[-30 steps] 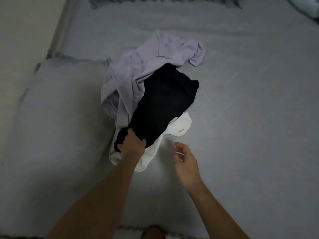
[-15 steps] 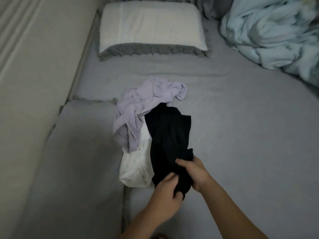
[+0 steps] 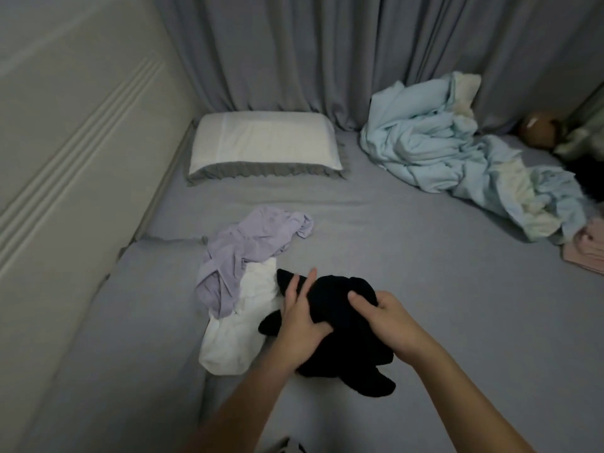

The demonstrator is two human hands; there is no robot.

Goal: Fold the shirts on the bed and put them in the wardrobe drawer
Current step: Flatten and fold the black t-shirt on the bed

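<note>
A crumpled black shirt (image 3: pixel 340 325) lies bunched on the grey bed sheet (image 3: pixel 425 289) in front of me. My left hand (image 3: pixel 299 325) rests on its left part with the fingers stretched out straight over the cloth. My right hand (image 3: pixel 389 322) grips the shirt's right part, thumb and fingers curled into the fabric. To the left lie a white shirt (image 3: pixel 238 335) and, partly on top of it, a crumpled lilac shirt (image 3: pixel 248 250). No wardrobe drawer is in view.
A white pillow (image 3: pixel 264 145) lies at the head of the bed before grey curtains (image 3: pixel 327 50). A heap of light blue bedding (image 3: pixel 457 158) fills the far right, with pink cloth (image 3: pixel 585 250) at the right edge. A padded wall (image 3: pixel 65 142) runs along the left.
The black shirt has been pulled off the pile toward me and to the right. Both hands now sit on it, and my view has tilted up to show the pillow and curtains.
</note>
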